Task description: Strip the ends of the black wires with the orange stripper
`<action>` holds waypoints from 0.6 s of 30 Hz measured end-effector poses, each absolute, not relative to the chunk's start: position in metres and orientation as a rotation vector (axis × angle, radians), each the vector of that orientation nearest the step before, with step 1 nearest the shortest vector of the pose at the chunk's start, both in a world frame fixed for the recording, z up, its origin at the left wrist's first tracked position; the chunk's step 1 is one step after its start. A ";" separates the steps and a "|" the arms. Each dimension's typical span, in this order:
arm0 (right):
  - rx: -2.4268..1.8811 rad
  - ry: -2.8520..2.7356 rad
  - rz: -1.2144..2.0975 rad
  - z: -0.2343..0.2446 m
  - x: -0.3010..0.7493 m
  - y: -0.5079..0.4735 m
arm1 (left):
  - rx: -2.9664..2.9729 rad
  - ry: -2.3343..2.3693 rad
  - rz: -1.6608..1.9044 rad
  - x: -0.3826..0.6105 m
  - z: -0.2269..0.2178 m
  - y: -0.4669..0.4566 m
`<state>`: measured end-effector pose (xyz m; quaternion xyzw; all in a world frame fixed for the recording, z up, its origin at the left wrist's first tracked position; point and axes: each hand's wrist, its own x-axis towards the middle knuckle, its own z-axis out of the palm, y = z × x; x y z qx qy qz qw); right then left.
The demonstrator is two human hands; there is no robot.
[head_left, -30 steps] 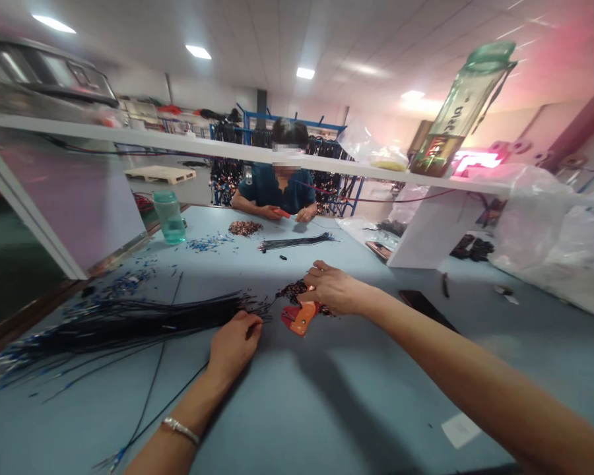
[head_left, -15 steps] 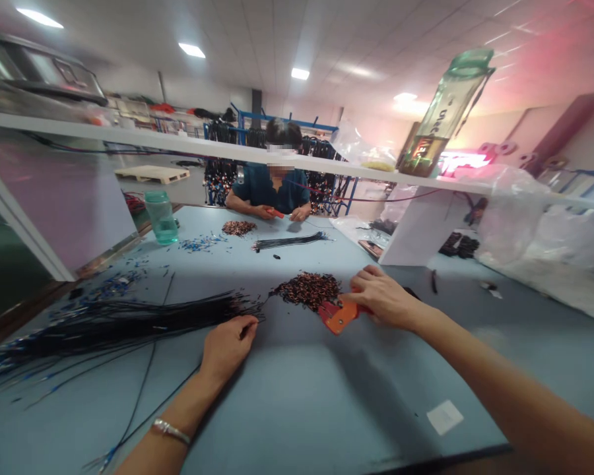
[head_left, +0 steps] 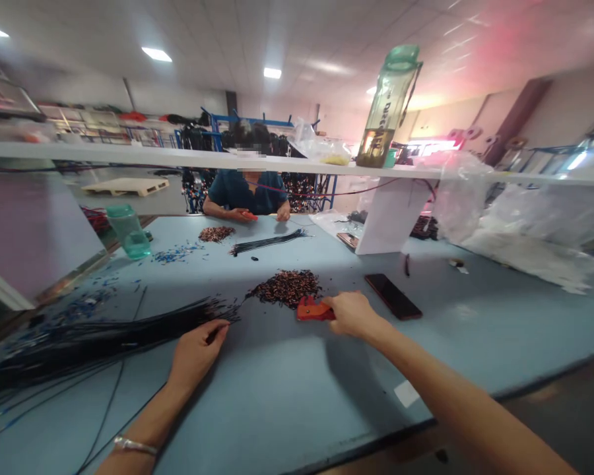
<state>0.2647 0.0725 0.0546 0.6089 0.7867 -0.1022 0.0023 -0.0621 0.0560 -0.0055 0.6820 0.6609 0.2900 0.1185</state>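
My left hand (head_left: pixel 198 353) is closed in a pinch beside the stripped tips of a long bundle of black wires (head_left: pixel 143 323). One black wire (head_left: pixel 123 425) runs up from the lower left, passes behind the wrist and seems to end in those fingers; the grip itself is partly hidden. Around the handles of red-orange wire strippers (head_left: pixel 314 309) my right hand (head_left: pixel 351 313) is closed. The tool's jaws point left, by the near right edge of a heap of short black and copper-coloured offcuts (head_left: pixel 287 287). Whether the jaws are apart is hard to see.
A phone (head_left: pixel 393 297) lies right of my right hand. Blue bits (head_left: pixel 173 253) and a green bottle (head_left: pixel 129 231) are at the far left. A shelf (head_left: pixel 297 165) crosses above the table, carrying another bottle (head_left: pixel 386 112). Opposite sits a co-worker (head_left: pixel 247 191) holding a red tool.
The view has swung right, so most things sit farther left. The strippers have turned from slanting to nearly level, and the phone now shows beside my right hand.
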 end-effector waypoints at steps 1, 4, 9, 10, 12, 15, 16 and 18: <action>1.966 2.502 -0.437 0.053 0.265 0.075 | 1.981 1.941 0.868 -0.063 -0.005 0.055; 2.059 2.629 -0.916 0.049 0.272 0.074 | 1.936 1.960 0.902 -0.060 -0.003 0.051; 1.789 2.592 -2.111 0.023 0.261 0.051 | 1.893 1.845 0.905 -0.029 0.002 0.060; 1.696 2.524 -2.331 0.016 0.253 0.047 | 1.887 1.804 0.922 -0.020 0.002 0.064; 1.491 2.353 -2.699 0.003 0.237 0.042 | 1.850 1.754 0.975 -0.003 0.001 0.070; 1.241 2.102 -3.038 -0.009 0.220 0.039 | 1.781 1.724 1.066 0.012 -0.003 0.071; 1.177 2.023 -3.115 -0.011 0.218 0.039 | 1.762 1.707 1.094 0.014 -0.005 0.070; 1.038 1.839 -3.251 -0.014 0.219 0.039 | 1.715 1.672 1.146 0.011 -0.007 0.065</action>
